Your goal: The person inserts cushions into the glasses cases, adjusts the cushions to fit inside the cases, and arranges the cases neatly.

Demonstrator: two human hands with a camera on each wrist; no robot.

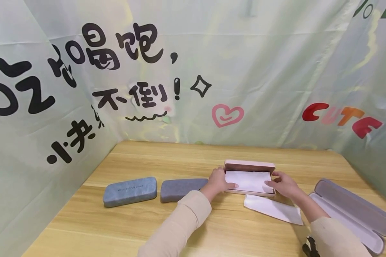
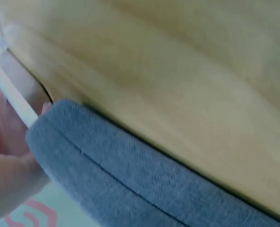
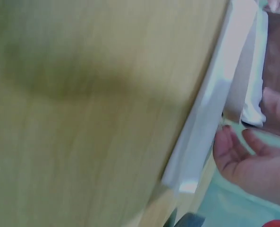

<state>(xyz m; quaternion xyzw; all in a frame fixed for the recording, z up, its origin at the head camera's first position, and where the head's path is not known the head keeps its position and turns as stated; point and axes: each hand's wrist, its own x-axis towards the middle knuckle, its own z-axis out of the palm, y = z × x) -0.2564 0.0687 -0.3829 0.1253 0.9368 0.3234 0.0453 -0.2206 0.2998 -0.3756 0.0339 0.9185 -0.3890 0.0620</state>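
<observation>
A pink glasses case (image 1: 249, 166) stands with its lid raised in the head view, and a white sheet (image 1: 247, 180) lies inside it. My left hand (image 1: 217, 182) grips the case's left end, thumb over the sheet, fingers along the outside. At the other end, my right hand (image 1: 284, 184) holds the case with its thumb over the rim and fingers curled outside. The right wrist view shows that right hand (image 3: 258, 146) close up at the case's end. A second white sheet (image 1: 273, 210) lies on the table just in front of the case.
Left of the case lie a closed grey-blue glasses case (image 1: 183, 189) and a closed light blue case (image 1: 130, 192). A lilac case (image 1: 350, 210) lies open at the right. By the right sleeve is a black object (image 1: 310, 247). Printed curtains (image 1: 270, 71) enclose the wooden table (image 1: 148, 228).
</observation>
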